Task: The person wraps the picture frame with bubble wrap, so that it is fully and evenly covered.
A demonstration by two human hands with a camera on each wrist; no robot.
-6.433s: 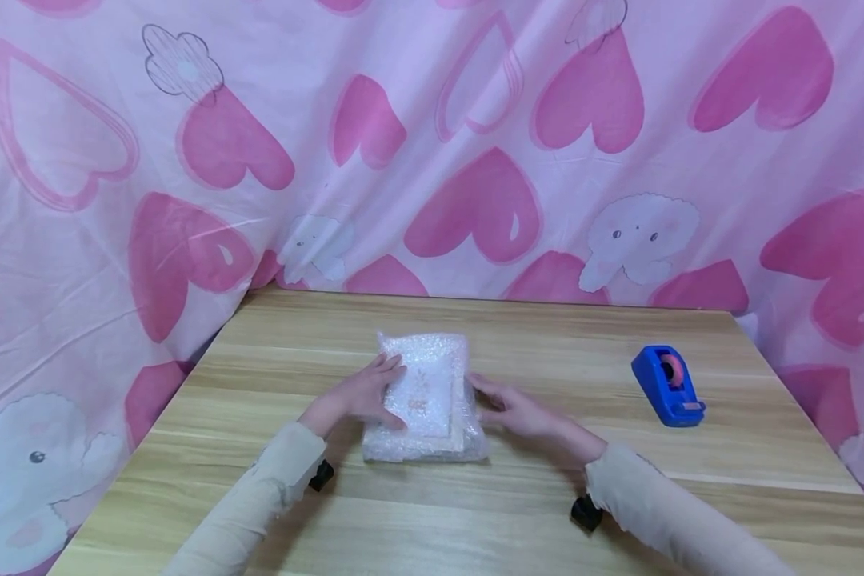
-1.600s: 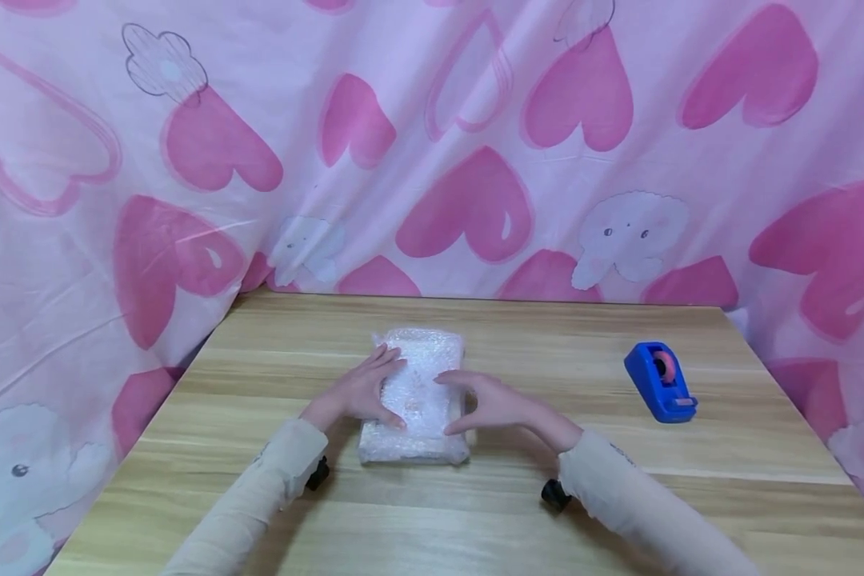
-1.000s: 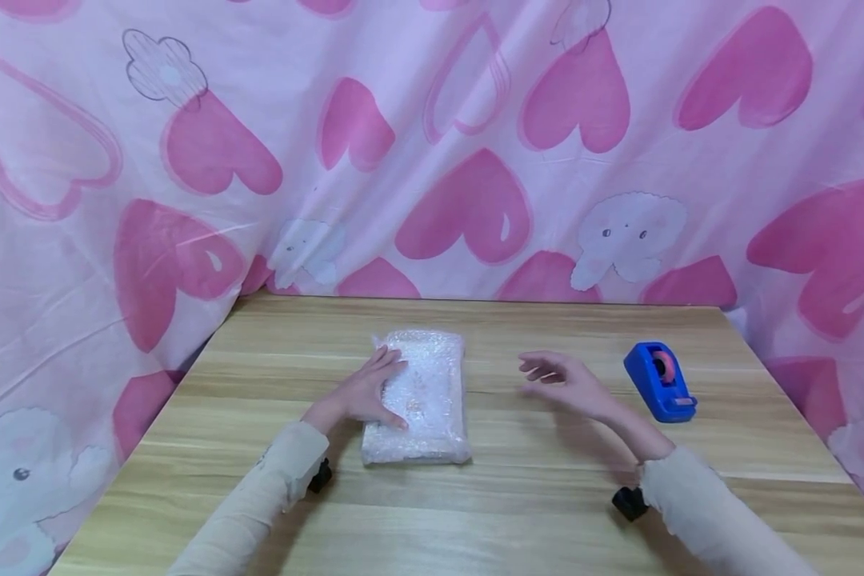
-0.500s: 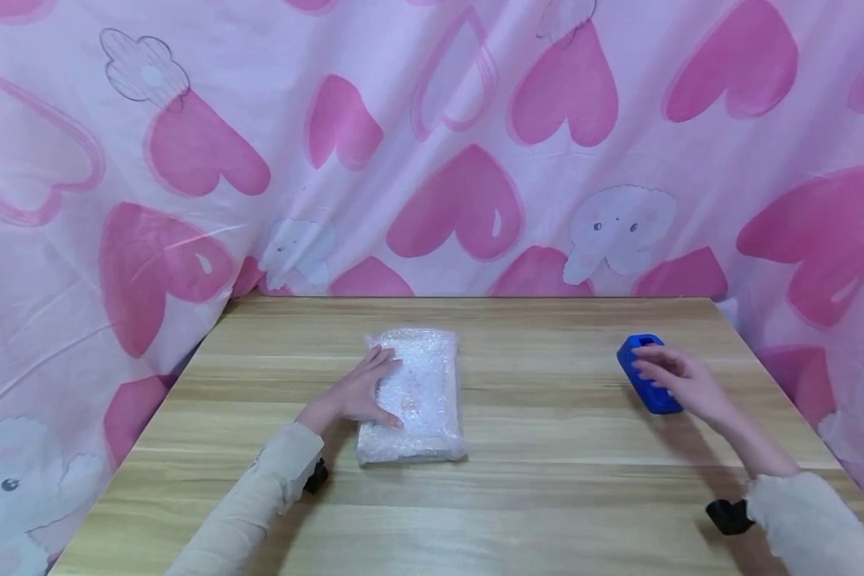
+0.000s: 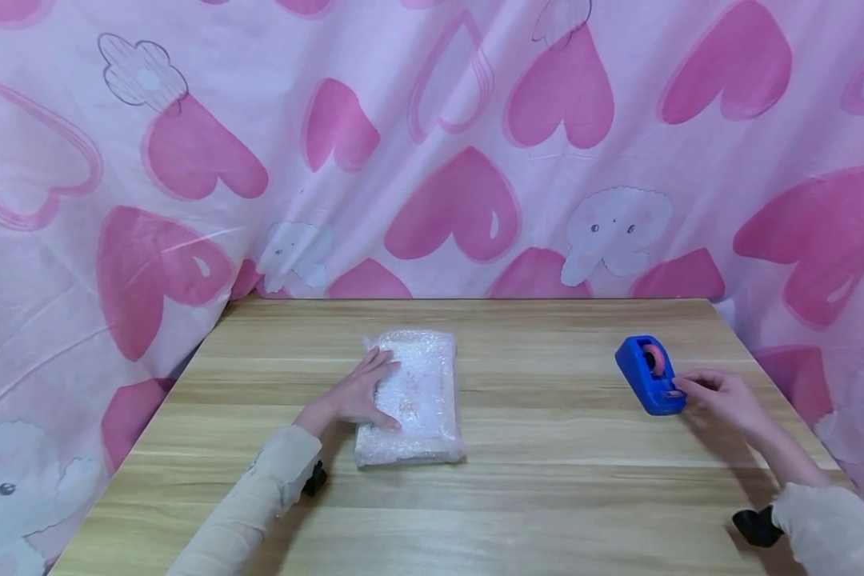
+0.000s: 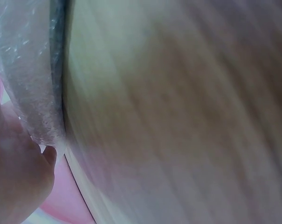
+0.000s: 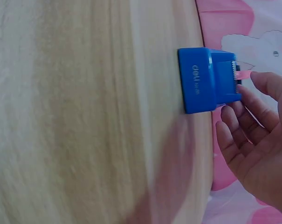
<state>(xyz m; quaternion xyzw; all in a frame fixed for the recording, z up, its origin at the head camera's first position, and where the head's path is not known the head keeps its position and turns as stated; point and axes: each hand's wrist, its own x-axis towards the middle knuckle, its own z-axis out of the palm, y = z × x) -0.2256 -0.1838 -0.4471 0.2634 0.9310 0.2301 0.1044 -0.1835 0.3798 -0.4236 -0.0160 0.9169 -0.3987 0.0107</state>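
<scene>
A flat package in bubble wrap (image 5: 421, 392) lies on the wooden table, with faint orange marks under the wrap. Along its left side my left hand (image 5: 356, 394) rests, fingers and thumb spread over the top; in the left wrist view the wrapped edge (image 6: 31, 70) stands beside that hand. At the right is a blue tape dispenser (image 5: 641, 380) carrying a pink roll of tape (image 5: 657, 360). At the dispenser's cutter, thumb and index finger of my right hand (image 7: 257, 135) pinch the end of the pink tape (image 7: 244, 74). The other fingers curl loosely beneath.
The wooden table (image 5: 547, 496) reaches back to a pink curtain (image 5: 418, 120) printed with hearts, which also hangs at both sides. Black wrist cameras sit under both sleeves (image 5: 248, 500).
My right hand has left the package, moved right to the dispenser and taken the tape's end. The wrap's loose right side now lies folded over the package. The left hand stays in place.
</scene>
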